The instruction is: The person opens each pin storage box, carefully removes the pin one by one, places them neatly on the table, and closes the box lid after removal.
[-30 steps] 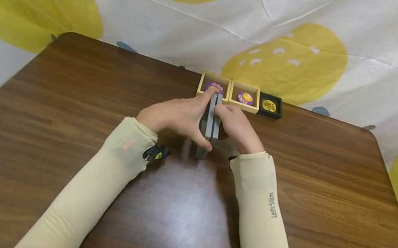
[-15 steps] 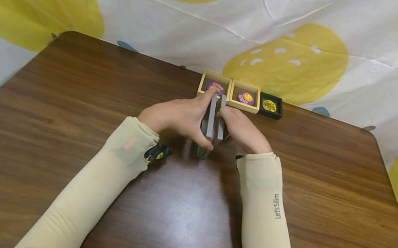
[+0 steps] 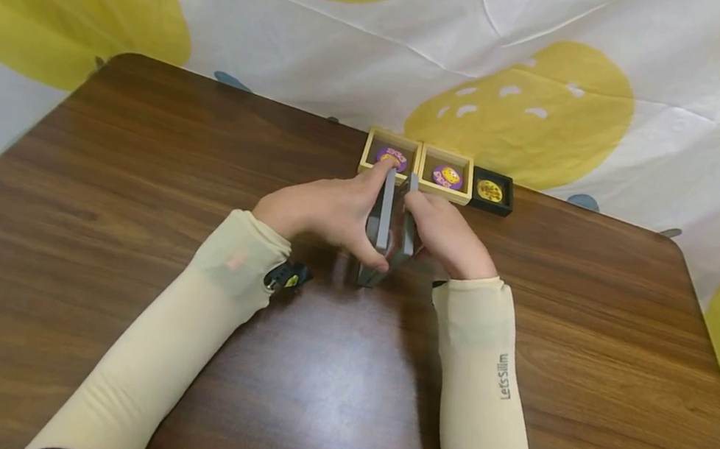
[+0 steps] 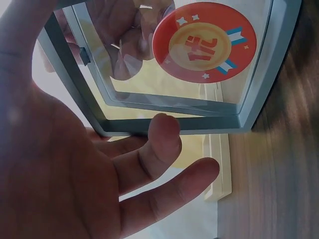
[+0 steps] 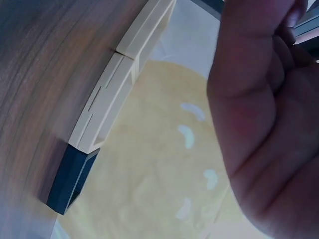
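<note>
Between my hands, a grey floating display frame (image 3: 385, 216) stands on edge in the head view, its two halves parted with a narrow gap at the top. My left hand (image 3: 328, 213) holds the left half, thumb on the near edge and a finger on the far edge. The right half (image 3: 410, 223) is pinched by my right hand (image 3: 445, 234), whose fingertips are mostly hidden behind it. Through the clear film in the left wrist view, a round red badge (image 4: 204, 42) with a gold centre shows inside the frame (image 4: 169, 124).
Two pale wooden-coloured box frames (image 3: 422, 159) with purple round badges stand side by side at the table's back edge. A smaller black box frame (image 3: 501, 205) with a yellow disc adjoins them at right. Behind hangs a white curtain (image 3: 353, 53) with yellow shapes. The brown table (image 3: 133, 228) spreads around.
The frame's two halves, pressed together a second ago, have come apart. My right hand has shifted rightward with its half, while the left hand stays nearly in place.
</note>
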Action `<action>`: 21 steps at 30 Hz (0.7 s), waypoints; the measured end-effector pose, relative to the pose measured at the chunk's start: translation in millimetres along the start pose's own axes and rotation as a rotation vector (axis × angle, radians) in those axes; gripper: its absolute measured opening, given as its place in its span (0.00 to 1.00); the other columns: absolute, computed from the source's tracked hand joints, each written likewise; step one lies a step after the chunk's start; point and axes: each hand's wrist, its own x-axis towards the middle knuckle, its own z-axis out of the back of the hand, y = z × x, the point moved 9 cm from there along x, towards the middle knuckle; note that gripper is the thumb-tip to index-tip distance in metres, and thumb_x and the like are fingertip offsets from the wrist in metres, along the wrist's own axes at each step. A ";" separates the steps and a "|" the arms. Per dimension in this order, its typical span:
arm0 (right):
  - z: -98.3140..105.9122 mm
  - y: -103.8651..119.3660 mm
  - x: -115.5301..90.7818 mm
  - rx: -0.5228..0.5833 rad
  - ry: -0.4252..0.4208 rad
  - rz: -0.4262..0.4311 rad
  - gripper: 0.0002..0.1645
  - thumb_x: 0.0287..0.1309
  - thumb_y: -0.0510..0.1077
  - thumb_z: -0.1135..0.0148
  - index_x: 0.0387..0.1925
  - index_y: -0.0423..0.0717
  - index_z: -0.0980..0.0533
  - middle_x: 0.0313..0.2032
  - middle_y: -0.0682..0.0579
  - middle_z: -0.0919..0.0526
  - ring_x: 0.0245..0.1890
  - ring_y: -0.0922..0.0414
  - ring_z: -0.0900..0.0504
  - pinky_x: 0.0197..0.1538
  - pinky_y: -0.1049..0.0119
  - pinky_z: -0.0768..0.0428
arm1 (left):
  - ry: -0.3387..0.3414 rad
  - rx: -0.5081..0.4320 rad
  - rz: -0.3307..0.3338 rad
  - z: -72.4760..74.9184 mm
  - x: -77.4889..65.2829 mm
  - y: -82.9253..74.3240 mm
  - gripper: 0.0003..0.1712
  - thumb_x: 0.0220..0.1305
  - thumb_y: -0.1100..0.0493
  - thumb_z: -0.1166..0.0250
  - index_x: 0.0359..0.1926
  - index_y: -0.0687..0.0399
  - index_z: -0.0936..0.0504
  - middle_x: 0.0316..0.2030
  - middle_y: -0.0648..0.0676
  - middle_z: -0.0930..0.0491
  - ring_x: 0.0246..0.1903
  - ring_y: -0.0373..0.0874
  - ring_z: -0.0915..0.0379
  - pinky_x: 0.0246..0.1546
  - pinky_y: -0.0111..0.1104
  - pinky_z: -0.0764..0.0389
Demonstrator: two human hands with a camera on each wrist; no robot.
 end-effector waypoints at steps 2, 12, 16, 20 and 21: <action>0.8 0.5 -0.2 -0.017 -0.015 -0.006 0.24 0.62 0.49 0.62 0.29 0.36 0.24 0.14 0.52 0.25 0.17 0.54 0.27 0.24 0.57 0.22 | 0.006 0.004 0.006 -0.1 -0.3 0.4 0.74 0.33 0.38 0.23 0.70 0.50 0.67 0.61 0.59 0.38 0.47 0.49 0.28 0.51 0.41 0.24; 3.1 1.0 -1.5 -0.045 -0.024 0.002 0.28 0.66 0.61 0.55 0.46 0.40 0.29 0.27 0.48 0.23 0.23 0.54 0.24 0.29 0.55 0.20 | 0.013 0.014 0.028 -2.7 -1.1 0.6 0.74 0.34 0.38 0.24 0.70 0.48 0.68 0.64 0.60 0.41 0.49 0.50 0.29 0.54 0.41 0.25; 6.9 -0.3 -2.2 -0.058 -0.038 0.003 0.28 0.64 0.62 0.51 0.40 0.40 0.27 0.22 0.50 0.24 0.21 0.54 0.24 0.28 0.57 0.21 | 0.038 0.005 0.049 -4.2 -1.5 2.0 0.76 0.35 0.37 0.25 0.71 0.49 0.71 0.66 0.61 0.45 0.49 0.50 0.29 0.54 0.41 0.25; 12.7 -0.4 -3.1 -0.101 -0.058 -0.001 0.25 0.64 0.61 0.50 0.30 0.43 0.28 0.16 0.52 0.29 0.18 0.54 0.26 0.27 0.58 0.22 | 0.056 -0.011 0.062 -4.6 -1.6 3.5 0.77 0.35 0.37 0.25 0.70 0.49 0.74 0.67 0.61 0.48 0.47 0.49 0.28 0.51 0.39 0.24; 13.5 -0.2 -3.1 -0.108 -0.060 0.000 0.25 0.64 0.61 0.50 0.28 0.44 0.28 0.16 0.52 0.29 0.18 0.55 0.27 0.27 0.58 0.22 | 0.058 -0.014 0.065 -4.5 -1.7 3.9 0.77 0.35 0.38 0.25 0.70 0.49 0.74 0.68 0.62 0.48 0.46 0.49 0.28 0.50 0.39 0.24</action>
